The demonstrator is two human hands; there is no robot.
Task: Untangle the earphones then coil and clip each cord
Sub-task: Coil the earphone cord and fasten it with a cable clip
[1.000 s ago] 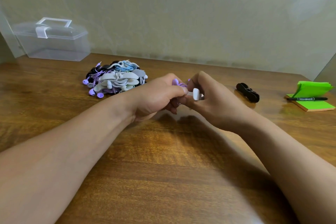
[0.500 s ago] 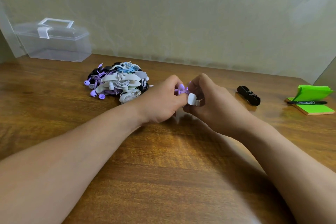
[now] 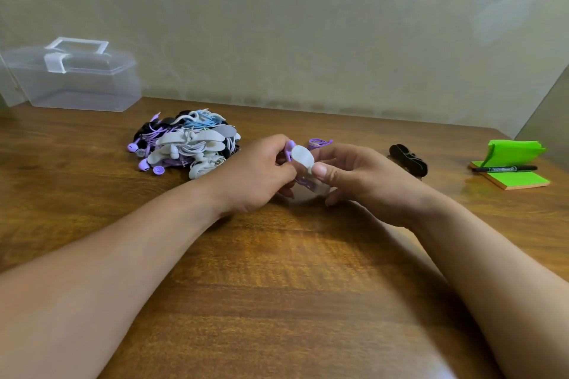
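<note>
Grained wooden table (image 3: 277, 301); clear hard-plastic lidded box (image 3: 77, 83), far left; heap of earphones (image 3: 187, 144), coiled and clipped, apparently done; left hand (image 3: 255, 175), centre, gripping thin purple cord (image 3: 318, 142); right hand (image 3: 363, 178) pinching smooth oval white clip (image 3: 303, 157) onto it, clipping judged unfinished

A desk workspace (home or office unclear): wooden table (image 3: 277, 286), sticky notes (image 3: 520, 181), marker (image 3: 505, 168).
</note>
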